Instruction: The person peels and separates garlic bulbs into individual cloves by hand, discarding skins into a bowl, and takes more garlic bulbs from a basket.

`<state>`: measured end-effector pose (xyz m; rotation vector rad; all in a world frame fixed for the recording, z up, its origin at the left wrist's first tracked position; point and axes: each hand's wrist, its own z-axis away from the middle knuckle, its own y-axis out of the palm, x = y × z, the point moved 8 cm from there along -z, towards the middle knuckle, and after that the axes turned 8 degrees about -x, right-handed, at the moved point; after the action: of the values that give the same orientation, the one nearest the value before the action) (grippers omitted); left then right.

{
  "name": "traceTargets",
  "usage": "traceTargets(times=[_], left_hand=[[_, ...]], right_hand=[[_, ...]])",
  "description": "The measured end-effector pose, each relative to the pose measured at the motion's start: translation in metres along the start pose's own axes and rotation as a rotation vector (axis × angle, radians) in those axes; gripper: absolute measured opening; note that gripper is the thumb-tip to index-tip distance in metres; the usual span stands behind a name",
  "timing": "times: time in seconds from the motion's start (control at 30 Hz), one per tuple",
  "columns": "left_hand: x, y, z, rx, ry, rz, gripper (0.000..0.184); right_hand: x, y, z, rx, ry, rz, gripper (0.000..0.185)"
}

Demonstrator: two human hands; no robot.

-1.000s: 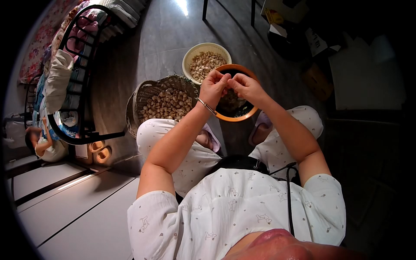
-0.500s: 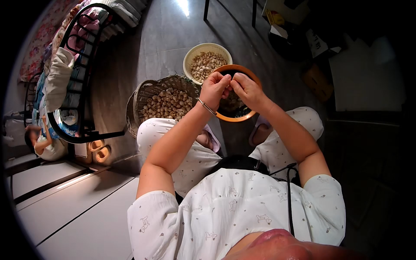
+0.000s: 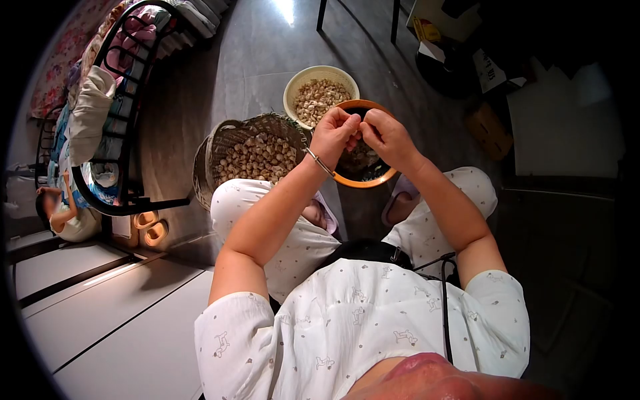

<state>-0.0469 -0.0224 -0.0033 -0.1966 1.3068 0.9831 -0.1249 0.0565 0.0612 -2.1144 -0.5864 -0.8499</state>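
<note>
Both hands meet over an orange-rimmed bowl (image 3: 379, 179) that has a dark inside with scraps in it. My left hand (image 3: 333, 137), with a bracelet at the wrist, is closed in a pinch; what it holds is too small to name. Fingertips of my right hand (image 3: 389, 139) are pressed together right beside it, their contents hidden. Behind the bowl stands a cream basin (image 3: 289, 93) holding pale peeled-looking cloves (image 3: 321, 97). To the left, a woven basket (image 3: 223, 137) contains many whitish-brown bulbs or cloves (image 3: 257, 159), like garlic.
A black metal bed frame (image 3: 123, 211) with bedding is at the left, and a person (image 3: 70, 217) is beyond it. Orange slippers (image 3: 155, 233) lie near white cabinets (image 3: 127, 320). Boxes (image 3: 489, 130) stand in the dark at the right.
My right hand has closed up and tilted slightly, its fingers more curled than a second ago. My left hand stays nearly in place. The view has shifted a little.
</note>
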Motion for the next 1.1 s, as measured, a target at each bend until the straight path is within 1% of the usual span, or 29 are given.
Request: traceTargets(times=[0.07, 0.1, 0.13, 0.17, 0.2, 0.27, 0.3, 0.37, 0.4, 0.47, 0.5, 0.53, 0.57, 0.6, 0.63, 0.67, 0.7, 0.8, 0.83, 0.87, 0.93, 0.97, 1.0, 1.03, 1.07, 1.1], left_hand=[[0.000, 0.001, 0.000, 0.013, 0.002, 0.006, 0.018], [0.000, 0.002, 0.000, 0.025, 0.005, 0.013, 0.018], [0.000, 0.001, 0.000, 0.025, 0.004, 0.012, 0.018], [-0.002, 0.005, 0.002, 0.074, 0.004, 0.059, 0.017], [-0.003, 0.010, 0.003, 0.125, 0.001, 0.102, 0.016], [0.000, 0.008, 0.002, 0.106, -0.004, 0.086, 0.015], [0.002, 0.006, 0.001, 0.087, -0.009, 0.070, 0.015], [0.004, 0.002, -0.001, 0.059, -0.015, 0.062, 0.015], [0.006, 0.000, -0.002, 0.033, -0.023, 0.054, 0.015], [0.008, -0.002, -0.003, 0.013, -0.032, 0.035, 0.015], [0.010, -0.002, -0.003, -0.005, -0.042, 0.016, 0.016], [0.011, -0.003, -0.004, -0.005, -0.042, 0.015, 0.016], [0.008, 0.000, -0.004, 0.019, 0.020, -0.073, 0.016], [0.006, 0.003, -0.004, 0.045, 0.081, -0.162, 0.017], [0.007, 0.003, -0.003, 0.045, 0.081, -0.163, 0.017], [0.002, 0.010, 0.002, 0.083, 0.145, -0.268, 0.019], [-0.002, 0.017, 0.006, 0.123, 0.207, -0.376, 0.021], [0.002, 0.017, 0.004, 0.122, 0.257, -0.331, 0.023], [0.003, 0.018, 0.003, 0.134, 0.297, -0.352, 0.028], [0.000, 0.017, 0.003, 0.133, 0.295, -0.352, 0.028], [0.006, 0.012, 0.000, 0.145, 0.081, -0.104, 0.037], [0.003, 0.012, 0.002, 0.135, 0.064, -0.014, 0.048], [0.002, 0.011, 0.001, 0.134, 0.064, -0.014, 0.048], [0.004, 0.008, -0.001, 0.116, 0.006, 0.079, 0.051], [0.007, 0.005, -0.004, 0.097, -0.052, 0.173, 0.054], [0.007, 0.005, -0.005, 0.122, -0.047, 0.161, 0.060]], right_hand=[[-0.018, 0.006, 0.004, 0.063, 0.270, -0.275, 0.021], [-0.020, 0.005, 0.003, 0.063, 0.270, -0.275, 0.021], [-0.033, 0.010, 0.008, 0.130, 0.458, -0.483, 0.022], [-0.043, 0.017, 0.014, 0.197, 0.646, -0.692, 0.024], [-0.049, 0.016, 0.015, 0.193, 0.648, -0.694, 0.024], [-0.065, 0.015, 0.018, 0.166, 0.633, -0.515, 0.020], [-0.070, 0.015, 0.021, 0.165, 0.633, -0.515, 0.020], [-0.066, 0.011, 0.018, 0.180, 0.462, -0.271, 0.019], [-0.063, 0.009, 0.017, 0.180, 0.463, -0.271, 0.019], [-0.062, 0.002, 0.018, 0.141, 0.515, -0.184, 0.027], [-0.063, 0.002, 0.018, 0.140, 0.516, -0.184, 0.027], [-0.070, 0.010, 0.024, 0.147, 0.713, -0.441, 0.030], [-0.074, 0.020, 0.031, 0.151, 0.906, -0.701, 0.034], [-0.074, 0.023, 0.033, 0.149, 0.907, -0.702, 0.034], [-0.074, 0.036, 0.042, 0.162, 1.025, -0.921, 0.038], [-0.069, 0.049, 0.049, 0.172, 1.139, -1.144, 0.042], [-0.063, 0.059, 0.054, 0.186, 1.188, -1.274, 0.044], [-0.065, 0.063, 0.056, 0.178, 1.191, -1.352, 0.041], [-0.067, 0.063, 0.056, 0.178, 1.191, -1.353, 0.041], [-0.068, 0.063, 0.056, 0.187, 1.171, -1.300, 0.040], [-0.073, 0.063, 0.056, 0.195, 1.149, -1.248, 0.039], [-0.077, 0.059, 0.054, 0.138, 1.132, -1.203, 0.036], [-0.081, 0.056, 0.052, 0.082, 1.115, -1.157, 0.032], [-0.085, 0.048, 0.050, 0.047, 1.081, -1.055, 0.027], [-0.079, 0.045, 0.045, 0.050, 1.082, -1.055, 0.027], [-0.074, 0.036, 0.034, 0.022, 0.946, -0.899, 0.024]])
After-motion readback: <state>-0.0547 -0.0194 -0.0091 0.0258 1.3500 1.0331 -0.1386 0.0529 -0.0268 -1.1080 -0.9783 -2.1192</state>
